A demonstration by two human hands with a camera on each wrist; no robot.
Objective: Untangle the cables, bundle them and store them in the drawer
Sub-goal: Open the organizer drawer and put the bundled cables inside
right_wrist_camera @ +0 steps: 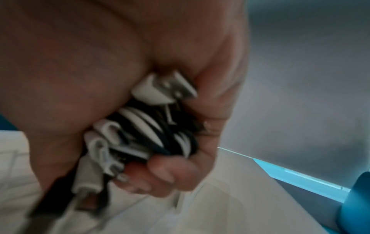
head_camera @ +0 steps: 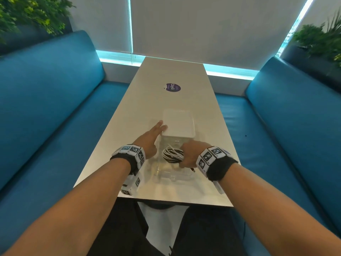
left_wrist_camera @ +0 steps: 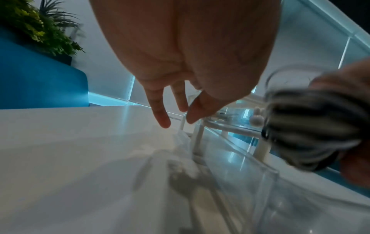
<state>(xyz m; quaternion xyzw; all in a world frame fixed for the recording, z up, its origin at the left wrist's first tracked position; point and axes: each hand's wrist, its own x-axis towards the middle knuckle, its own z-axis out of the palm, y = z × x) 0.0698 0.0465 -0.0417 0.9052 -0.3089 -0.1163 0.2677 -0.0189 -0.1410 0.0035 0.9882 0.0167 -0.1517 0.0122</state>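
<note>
- The clear plastic drawer (head_camera: 166,174) is pulled out of a see-through box (head_camera: 178,124) with a white top, on the long white bench (head_camera: 166,74).
- The cables (head_camera: 172,154), black and white, are wound into a round bundle over the open drawer.
- The right hand (head_camera: 191,154) has its grip wrapped tight around the bundle, with plugs poking out.
- The left hand (head_camera: 149,139) is flat with a loose grip, fingers straight, touching the box's side.

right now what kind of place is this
Probably an office lounge or café booth: blue padded benches flank a long white table, with potted plants behind and blinds over the window.
</note>
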